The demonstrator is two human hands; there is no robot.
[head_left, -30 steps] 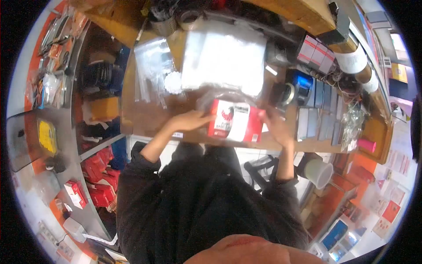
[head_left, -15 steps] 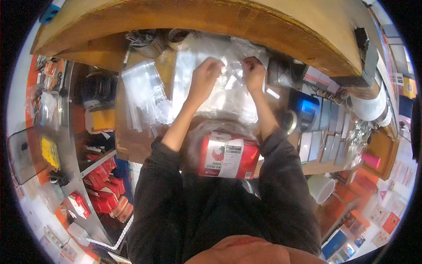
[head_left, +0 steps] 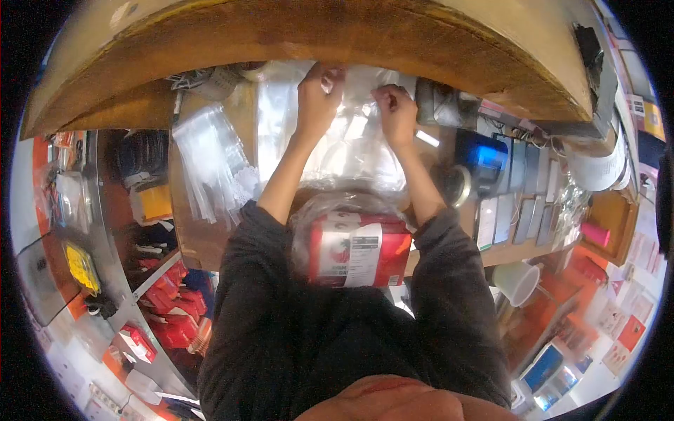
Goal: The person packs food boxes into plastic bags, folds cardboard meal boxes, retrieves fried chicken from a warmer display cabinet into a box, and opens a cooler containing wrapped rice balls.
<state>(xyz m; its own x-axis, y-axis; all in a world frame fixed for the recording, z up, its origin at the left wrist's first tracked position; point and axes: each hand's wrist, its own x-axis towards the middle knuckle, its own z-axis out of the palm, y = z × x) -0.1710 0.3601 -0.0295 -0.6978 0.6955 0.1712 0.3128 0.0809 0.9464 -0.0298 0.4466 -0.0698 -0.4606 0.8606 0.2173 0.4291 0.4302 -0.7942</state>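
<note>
Both hands reach over a stack of clear plastic bags (head_left: 337, 158) on the wooden table. My left hand (head_left: 321, 95) is closed at the far part of the stack, pinching clear plastic. To its right, my right hand (head_left: 397, 109) has curled fingers pressed together over the same plastic; what lies between its fingertips is too small to make out. Between my forearms, at the near table edge, a red and white box (head_left: 361, 249) with a printed label lies partly covered by crinkled clear plastic.
A wooden shelf (head_left: 337, 35) arches close above the far side of the table. Smaller clear bags (head_left: 210, 158) lie left. On the right are a tape roll (head_left: 458, 186), a blue-lit device (head_left: 484, 154) and several phone-like slabs (head_left: 523, 221). A white bin (head_left: 516, 281) stands below.
Both hands have left the red and white box and moved forward onto the clear bags. The box now sits nearer my body, and the view has shifted with the shelf looming larger.
</note>
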